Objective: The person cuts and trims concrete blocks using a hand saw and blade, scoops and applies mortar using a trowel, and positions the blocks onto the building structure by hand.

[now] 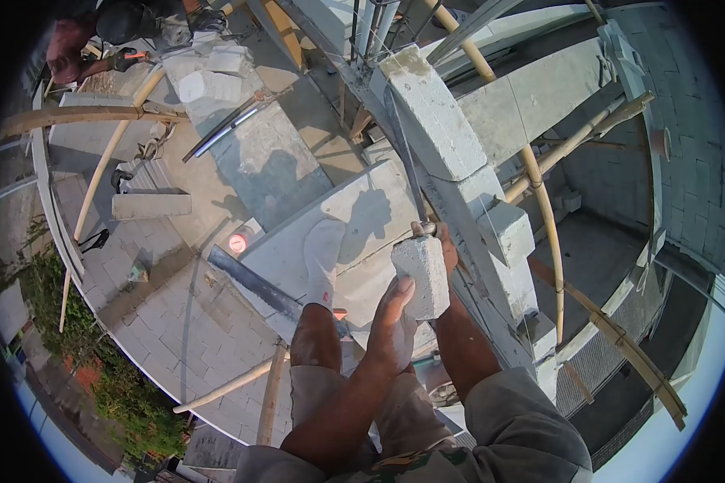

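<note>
My left hand (396, 310) is closed around the lower left side of a small, rough, pale lightweight concrete block (420, 275). Just beyond the block, my right hand (445, 245) has its fingers wrapped round the handle of a long-bladed tool (408, 165). That blade is seen nearly edge-on and points away from me, so its exact kind is unclear. The block partly hides the right hand. Under both hands lies a large pale slab (330, 233), close by my whitened foot (322, 253).
A wall of pale blocks (439, 121) runs along the right, beside bamboo poles (544, 217) and a drop. A dark flat blade (258, 282) lies near my leg. Metal bars (225, 129) rest at upper left. Another person (97, 40) crouches at the far left.
</note>
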